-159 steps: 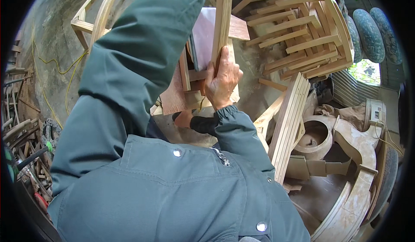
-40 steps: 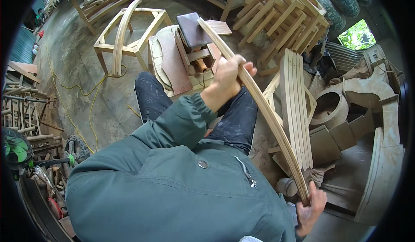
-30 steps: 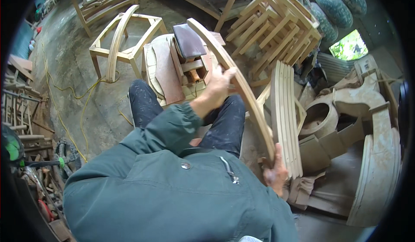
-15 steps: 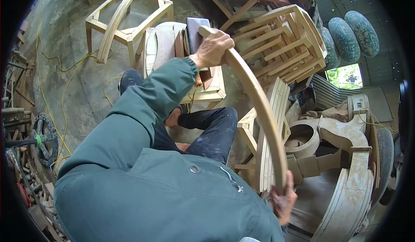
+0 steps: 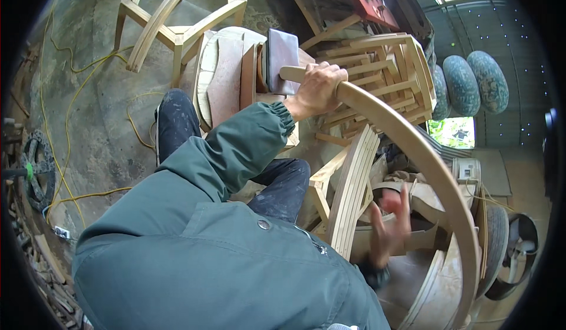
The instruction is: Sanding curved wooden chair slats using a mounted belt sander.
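A long, curved wooden rail [image 5: 407, 132] arcs from the middle of the view down to the lower right. My left hand [image 5: 318, 88] is wrapped round it close to its upper end. That end lies in front of a grey-faced flat block [image 5: 284, 58] standing by a pale, curved piece; contact cannot be told. Off the rail, inside its curve, my right hand [image 5: 389, 227] is raised with its fingers apart and nothing in it, slightly blurred. Just left of that hand leans a bundle of similar curved wooden strips [image 5: 352, 191].
An open wooden frame [image 5: 177, 32] stands far left with a curved strip across it. Slatted wooden frames [image 5: 383, 73] are piled at the far right. A yellow cord [image 5: 69, 132] crosses the concrete floor. Near a tyre [image 5: 497, 244], pale moulded pieces [image 5: 421, 203] crowd the right.
My right hand has let go of the rail's lower end and opened. With my left hand still on it, the rail has shifted right, its lower end swinging outward. The whole view has also shifted.
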`<action>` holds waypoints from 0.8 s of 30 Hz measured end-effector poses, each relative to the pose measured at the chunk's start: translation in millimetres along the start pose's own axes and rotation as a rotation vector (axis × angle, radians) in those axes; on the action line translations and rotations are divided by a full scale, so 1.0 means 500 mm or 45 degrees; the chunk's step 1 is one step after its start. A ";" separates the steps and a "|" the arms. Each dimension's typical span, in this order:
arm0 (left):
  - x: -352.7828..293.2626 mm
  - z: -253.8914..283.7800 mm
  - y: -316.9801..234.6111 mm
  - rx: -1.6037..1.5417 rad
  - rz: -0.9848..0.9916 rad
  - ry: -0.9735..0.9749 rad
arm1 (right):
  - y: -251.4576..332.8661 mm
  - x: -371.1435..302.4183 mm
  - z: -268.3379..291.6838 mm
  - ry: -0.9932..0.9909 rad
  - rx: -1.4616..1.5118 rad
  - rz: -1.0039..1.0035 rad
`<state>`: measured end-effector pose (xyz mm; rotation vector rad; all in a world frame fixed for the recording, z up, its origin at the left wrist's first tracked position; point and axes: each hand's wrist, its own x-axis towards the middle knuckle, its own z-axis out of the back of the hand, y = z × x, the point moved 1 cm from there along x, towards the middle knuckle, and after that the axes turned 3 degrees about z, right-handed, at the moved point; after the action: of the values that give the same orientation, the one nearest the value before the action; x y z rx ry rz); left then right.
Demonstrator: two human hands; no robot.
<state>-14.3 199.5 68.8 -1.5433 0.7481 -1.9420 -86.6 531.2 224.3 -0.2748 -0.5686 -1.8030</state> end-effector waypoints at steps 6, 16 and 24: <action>0.002 0.017 0.012 -0.056 -0.293 0.153 | -0.019 0.195 -0.310 -0.250 1.146 0.166; 0.033 0.011 0.146 -0.033 -0.320 -0.113 | 0.036 0.224 -0.430 -0.252 1.148 -0.015; 0.043 -0.005 0.060 -0.113 0.178 -0.040 | 0.117 0.365 -0.268 -0.074 0.841 -0.070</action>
<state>-18.7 163.5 61.8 -1.5261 0.9150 -1.8008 -73.4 298.4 207.9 0.1428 -1.1782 -1.5622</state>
